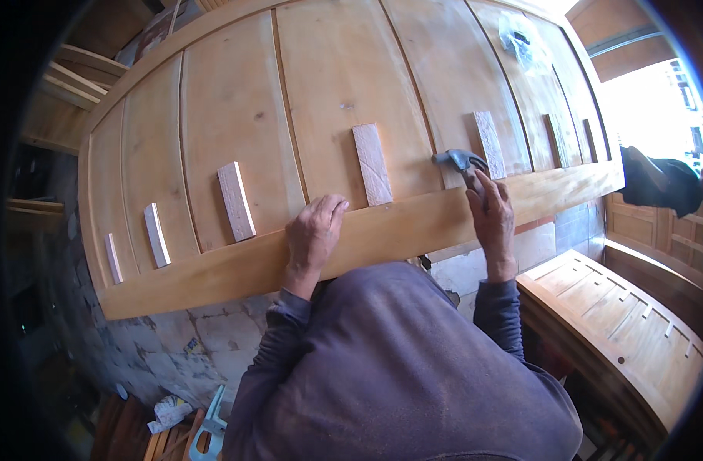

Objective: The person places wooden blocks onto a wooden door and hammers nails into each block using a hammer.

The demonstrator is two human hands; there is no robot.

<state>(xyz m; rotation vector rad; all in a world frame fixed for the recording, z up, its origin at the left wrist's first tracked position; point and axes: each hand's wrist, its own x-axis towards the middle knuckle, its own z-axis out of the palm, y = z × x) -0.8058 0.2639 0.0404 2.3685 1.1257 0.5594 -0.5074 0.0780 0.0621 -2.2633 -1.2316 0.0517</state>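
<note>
A large pale wooden door panel [328, 61] lies flat in front of me, with vertical grooves and a wide near rail [413, 223]. My right hand [493, 223] is wrapped round the handle of a claw hammer [460, 159], its metal head over the panel. Just beyond the rail's inner edge, my left hand [313, 234] is closed, thumb and fingers together; whatever they may hold is too small to see. Between the hands a short wooden strip [372, 165] lies against the rail. Another strip [489, 146] is just beyond the hammer, and a third [236, 201] lies left of my left hand.
A clear plastic bag [524, 42] with dark contents lies on the panel's far right. Another panel [628, 315] with small strips is stacked at the lower right. A pale blue plastic stool [207, 430] stands at lower left on the tiled floor [221, 330]. Dark cloth [663, 184] hangs at right.
</note>
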